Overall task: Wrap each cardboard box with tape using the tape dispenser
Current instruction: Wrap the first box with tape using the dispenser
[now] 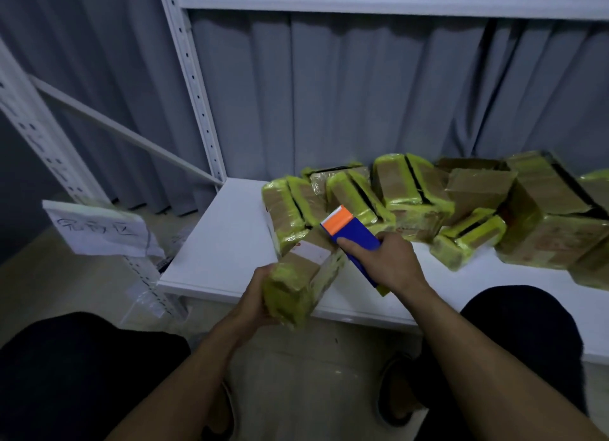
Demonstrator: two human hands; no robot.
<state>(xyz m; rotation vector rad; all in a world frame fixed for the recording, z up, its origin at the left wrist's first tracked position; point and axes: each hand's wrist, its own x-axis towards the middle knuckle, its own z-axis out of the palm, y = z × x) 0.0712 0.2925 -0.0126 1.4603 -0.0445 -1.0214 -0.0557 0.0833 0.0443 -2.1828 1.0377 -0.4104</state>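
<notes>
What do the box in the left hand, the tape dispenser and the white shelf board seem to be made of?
Box: matte brown cardboard, where bare; wrinkled, shiny yellow-green film over it looks like plastic tape. Tape dispenser: probably hard plastic, from its smooth, evenly coloured blue and orange surfaces. Shelf board: smooth and white, perhaps painted metal like the perforated uprights; uncertain.

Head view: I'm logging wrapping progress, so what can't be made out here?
Head view only:
Remaining tape: hidden inside the blue tape dispenser and behind the right hand.
The held cardboard box: near end covered by the left hand; underside faces away.
The wrapped boxes at right: cut off by the frame edge.
The paper sign: handwriting too blurred to read.
</notes>
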